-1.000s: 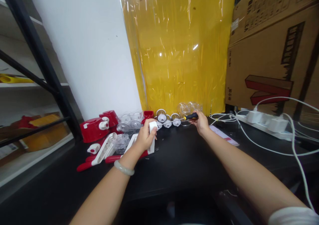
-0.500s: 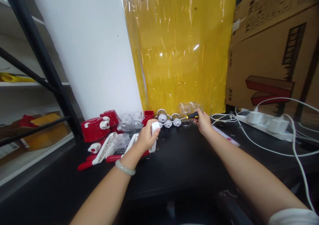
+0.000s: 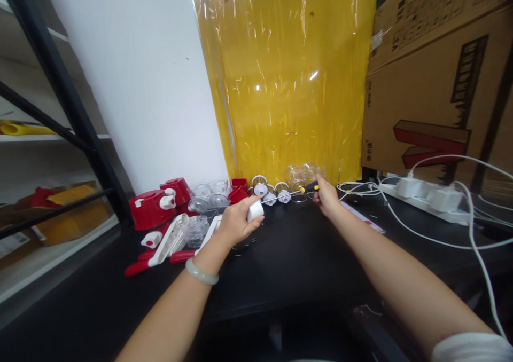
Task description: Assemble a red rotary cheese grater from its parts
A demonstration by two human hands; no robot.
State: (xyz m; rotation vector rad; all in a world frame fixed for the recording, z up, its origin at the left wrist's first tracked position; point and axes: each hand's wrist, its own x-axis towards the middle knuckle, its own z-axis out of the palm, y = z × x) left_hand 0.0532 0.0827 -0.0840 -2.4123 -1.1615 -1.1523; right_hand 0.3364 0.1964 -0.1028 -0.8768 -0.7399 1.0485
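Observation:
My left hand [image 3: 237, 220] is closed around a small white cylindrical part [image 3: 255, 211], held above the black table. In my right hand [image 3: 327, 197] is a screwdriver [image 3: 308, 188] with a black and yellow handle. Its long thin shaft points left toward the white part; whether the tip touches it I cannot tell. Behind the shaft stand several white-and-metal round pieces [image 3: 282, 193]. Left of my left hand lie a white frame with a red handle [image 3: 165, 243], clear plastic cups [image 3: 196, 229] and red housings [image 3: 152, 210].
A white power strip [image 3: 433, 204] with plugged-in chargers and loose white cables lies at the right. Behind it stands a large cardboard box [image 3: 428, 100]. A yellow plastic curtain [image 3: 280, 84] hangs at the back. Shelves [image 3: 60, 223] stand at the left, and small screws [image 3: 248, 241] lie on the table [image 3: 296, 266].
My left hand has turned slightly and shifted a little right with the white part, which now shows more of its side. The screwdriver stays in my right hand, nearly in place.

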